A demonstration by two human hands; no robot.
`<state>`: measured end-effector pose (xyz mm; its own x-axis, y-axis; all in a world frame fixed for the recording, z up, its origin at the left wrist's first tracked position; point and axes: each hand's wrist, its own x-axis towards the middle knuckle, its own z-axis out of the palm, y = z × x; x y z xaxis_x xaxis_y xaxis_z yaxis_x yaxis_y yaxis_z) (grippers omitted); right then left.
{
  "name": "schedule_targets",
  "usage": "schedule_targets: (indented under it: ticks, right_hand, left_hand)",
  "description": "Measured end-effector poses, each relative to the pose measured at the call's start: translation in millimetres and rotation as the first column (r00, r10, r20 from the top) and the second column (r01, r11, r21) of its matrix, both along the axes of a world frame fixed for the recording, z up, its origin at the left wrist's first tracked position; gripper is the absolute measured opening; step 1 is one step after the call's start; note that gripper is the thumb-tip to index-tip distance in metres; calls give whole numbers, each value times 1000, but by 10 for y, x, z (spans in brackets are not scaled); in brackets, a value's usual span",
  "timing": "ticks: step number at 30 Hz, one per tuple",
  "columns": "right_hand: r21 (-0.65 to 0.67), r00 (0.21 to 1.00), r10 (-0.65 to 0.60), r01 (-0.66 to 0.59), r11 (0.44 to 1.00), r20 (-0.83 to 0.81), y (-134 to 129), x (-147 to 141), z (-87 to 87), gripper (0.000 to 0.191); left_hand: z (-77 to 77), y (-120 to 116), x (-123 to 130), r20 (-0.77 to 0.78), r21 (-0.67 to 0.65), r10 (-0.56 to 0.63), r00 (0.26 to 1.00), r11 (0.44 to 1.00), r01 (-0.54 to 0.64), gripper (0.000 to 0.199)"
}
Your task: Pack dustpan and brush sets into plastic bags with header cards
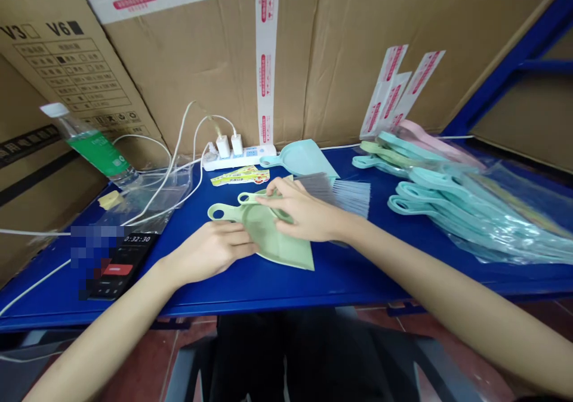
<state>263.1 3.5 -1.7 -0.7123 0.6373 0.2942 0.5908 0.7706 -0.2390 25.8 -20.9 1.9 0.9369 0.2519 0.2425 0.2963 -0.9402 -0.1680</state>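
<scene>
A green dustpan [286, 248] lies on the blue table, its holed handle pointing left. My left hand [215, 250] grips its near edge beside the handle, fingers closed. Over the dustpan, my right hand [298, 208] holds the handle of a small green brush [248, 198], whose ring end sticks out left of the fingers. Grey bristles [316, 186] show behind the right hand, and paler bristles [353, 196] lie to the right of them. Behind them rests a light blue dustpan [307, 158].
Bagged blue, green and pink dustpans and brushes [452, 211] lie at the right. A power strip [262, 152], a yellow card [240, 176], white cables, a tilted bottle [96, 148], plastic film and a phone [123, 268] are at the back and left. Cardboard [215, 62] stands behind.
</scene>
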Motion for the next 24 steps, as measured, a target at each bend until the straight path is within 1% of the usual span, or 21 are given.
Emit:
schedule_targets:
  ticks: [2, 4, 5, 6, 7, 9, 10, 11, 12, 14, 17, 20, 24]
  right_hand:
    - [-24, 1000, 10, -10, 1000, -12, -29, -45, -73, 51]
    - [-22, 999, 9, -10, 1000, -32, -84, -57, -135, 51]
    - [-15, 999, 6, -7, 1000, -42, -115, -58, -158, 51]
    - [-10, 999, 4, -4, 1000, -50, -145, -61, -176, 51]
    - [-7, 998, 1, -1, 1000, -57, -173, -67, -188, 52]
    - [-12, 998, 5, -6, 1000, -62, -219, -91, -202, 53]
    - [-19, 998, 12, -13, 1000, -63, -236, -107, -205, 53]
    - [-27, 998, 20, -22, 999, -65, -249, -123, -208, 53]
    - [-36, 997, 27, -30, 999, -68, -260, -138, -209, 52]
    - [-54, 996, 36, -40, 998, -76, -271, -163, -214, 52]
    - [-79, 995, 40, -47, 996, -93, -275, -187, -223, 52]
    - [-84, 993, 30, -40, 996, -114, -272, -210, -233, 49]
    - [-85, 992, 29, -39, 996, -122, -259, -246, -244, 44]
  left_hand:
    - [1, -4, -2, 33, -33, -16, 999, 999, 17, 30]
    - [17, 11, -27, 106, -46, 26, 994, 999, -21, 27]
    - [26, 28, -45, 150, -42, 90, 985, 996, -84, 29]
    - [34, 51, -66, 188, -32, 185, 965, 983, -182, 32]
    - [37, 79, -88, 206, -17, 299, 932, 953, -302, 36]
    - [31, 143, -126, 171, 20, 519, 837, 848, -530, 42]
    - [23, 173, -140, 132, 31, 600, 789, 793, -609, 43]
    - [12, 199, -151, 100, 26, 656, 748, 750, -661, 44]
    - [1, 219, -158, 84, 5, 687, 722, 724, -690, 44]
    - [-17, 239, -162, 114, -72, 700, 705, 713, -697, 45]
    - [-34, 232, -148, 197, -180, 673, 713, 740, -648, 45]
    - [-50, 215, -123, 206, -237, 660, 722, 750, -618, 43]
    - [-77, 213, -91, 192, -289, 658, 728, 747, -599, 36]
